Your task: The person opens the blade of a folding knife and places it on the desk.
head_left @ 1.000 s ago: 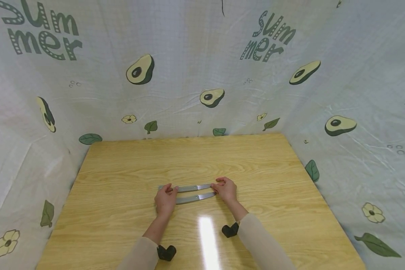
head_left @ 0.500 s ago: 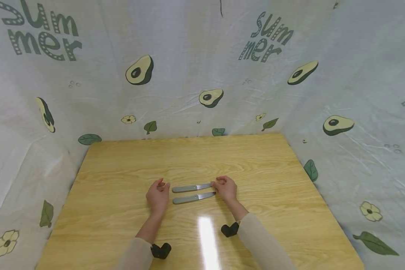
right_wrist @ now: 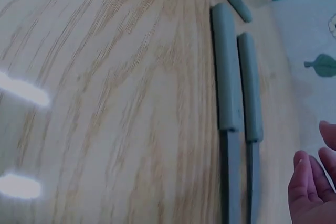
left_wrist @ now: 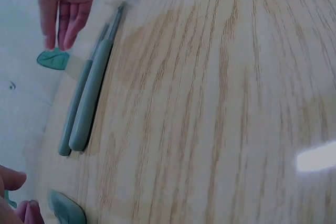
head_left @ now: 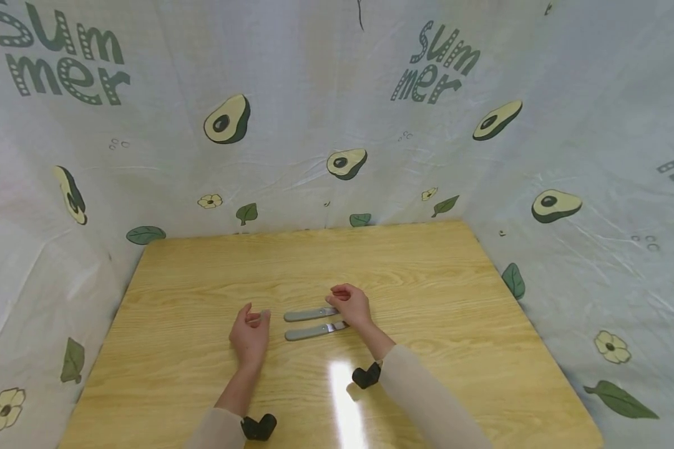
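Two knives lie side by side on the wooden table, handles to the left and blades to the right: a far knife (head_left: 305,315) and a near knife (head_left: 307,333), both with grey-green handles. My right hand (head_left: 352,304) hovers by the far knife's blade, covering its tip in the head view; its loosely bent fingers (right_wrist: 310,179) are beside the knives, holding nothing. My left hand (head_left: 250,335) is left of the handles. Under its fingers lies a third grey-green piece (left_wrist: 67,208), handle-like in the right wrist view, mostly hidden by the hand in the head view.
The wooden table (head_left: 427,274) is enclosed at the back and sides by a white cloth (head_left: 292,112) printed with avocados and leaves. Black camera mounts (head_left: 259,428) sit on both wrists. A bright light reflection crosses the table's front.
My left hand has moved left, off the knife handles. My right hand has shifted left from the tips over the blades. Both knives have stayed nearly in place; the head view has turned slightly.
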Demonstrator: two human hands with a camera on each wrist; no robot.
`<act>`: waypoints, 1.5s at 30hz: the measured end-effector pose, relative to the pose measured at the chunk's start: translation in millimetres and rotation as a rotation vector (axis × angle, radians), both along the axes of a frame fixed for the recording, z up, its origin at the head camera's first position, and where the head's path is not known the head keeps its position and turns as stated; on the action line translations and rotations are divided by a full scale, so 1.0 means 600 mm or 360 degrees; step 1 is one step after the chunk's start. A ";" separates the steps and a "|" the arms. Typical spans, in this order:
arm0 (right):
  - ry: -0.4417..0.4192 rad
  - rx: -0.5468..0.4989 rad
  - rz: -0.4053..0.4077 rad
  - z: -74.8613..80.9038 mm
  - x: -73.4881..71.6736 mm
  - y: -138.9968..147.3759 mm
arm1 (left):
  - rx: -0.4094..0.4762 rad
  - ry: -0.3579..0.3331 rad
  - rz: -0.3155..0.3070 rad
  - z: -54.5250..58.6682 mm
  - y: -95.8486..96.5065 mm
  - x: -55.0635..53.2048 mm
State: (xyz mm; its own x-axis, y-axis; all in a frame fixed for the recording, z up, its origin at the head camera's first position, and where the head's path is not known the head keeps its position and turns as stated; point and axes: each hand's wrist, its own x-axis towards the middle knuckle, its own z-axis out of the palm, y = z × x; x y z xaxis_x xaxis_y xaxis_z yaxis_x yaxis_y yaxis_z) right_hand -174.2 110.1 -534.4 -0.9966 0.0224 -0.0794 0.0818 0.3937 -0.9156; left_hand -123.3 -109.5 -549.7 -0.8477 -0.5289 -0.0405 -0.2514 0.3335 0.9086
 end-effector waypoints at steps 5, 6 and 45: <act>-0.0024 -0.0020 0.0204 0.014 -0.004 -0.043 | 0.0026 -0.0018 0.0049 -0.002 -0.003 0.007; -0.0020 -0.0019 0.0240 0.015 -0.005 -0.051 | 0.0034 -0.0023 0.0056 -0.002 -0.004 0.009; 0.0104 0.0659 0.0674 -0.015 -0.003 -0.183 | -0.0109 -0.0206 -0.0185 -0.017 -0.017 0.047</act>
State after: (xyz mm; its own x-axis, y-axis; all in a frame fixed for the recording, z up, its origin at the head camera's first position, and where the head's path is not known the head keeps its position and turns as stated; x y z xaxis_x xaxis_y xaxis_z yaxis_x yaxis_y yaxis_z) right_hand -175.8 0.2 -543.5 -0.9279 -0.3624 -0.0874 -0.2116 0.7050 -0.6769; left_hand -94.9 -119.5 -559.9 -0.8934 -0.4329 -0.1202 -0.3207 0.4272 0.8454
